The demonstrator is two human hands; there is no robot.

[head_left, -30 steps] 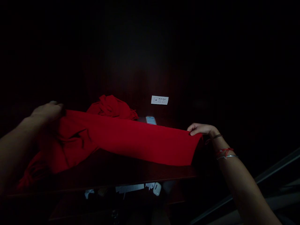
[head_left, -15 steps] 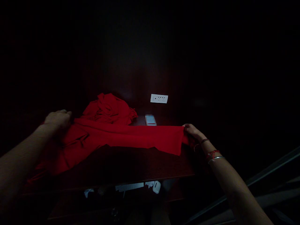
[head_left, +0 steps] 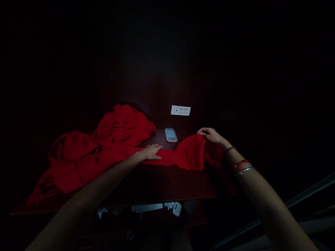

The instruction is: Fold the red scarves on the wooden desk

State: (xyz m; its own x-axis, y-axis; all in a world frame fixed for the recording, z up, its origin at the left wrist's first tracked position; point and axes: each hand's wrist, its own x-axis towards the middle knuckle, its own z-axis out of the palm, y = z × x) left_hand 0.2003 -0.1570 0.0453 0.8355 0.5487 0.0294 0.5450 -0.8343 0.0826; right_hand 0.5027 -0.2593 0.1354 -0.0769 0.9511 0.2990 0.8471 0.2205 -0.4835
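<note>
A long red fringed scarf point(head_left: 190, 153) lies across the dark wooden desk point(head_left: 167, 183). My left hand point(head_left: 152, 152) rests flat on its middle stretch, fingers extended. At the right, my right hand point(head_left: 210, 135) pinches the scarf's upper edge and holds that part raised off the desk. More of the cloth gathers in loose folds beneath my right wrist. Toward the left the scarf bunches up, and its tasselled end hangs near the desk's front edge. Behind it sits a crumpled red heap point(head_left: 125, 123), also fringed; whether it joins the scarf I cannot tell.
A phone point(head_left: 171, 135) with a blurred screen lies behind the scarf. On the dark back wall is a white socket panel point(head_left: 180, 110). Below the desk's front edge are papers point(head_left: 147, 208) and a small white case point(head_left: 177, 209). The surroundings are very dark.
My left hand let go of the scarf at the left and moved right, onto its middle. The raised right part has bent upward, still in my right hand.
</note>
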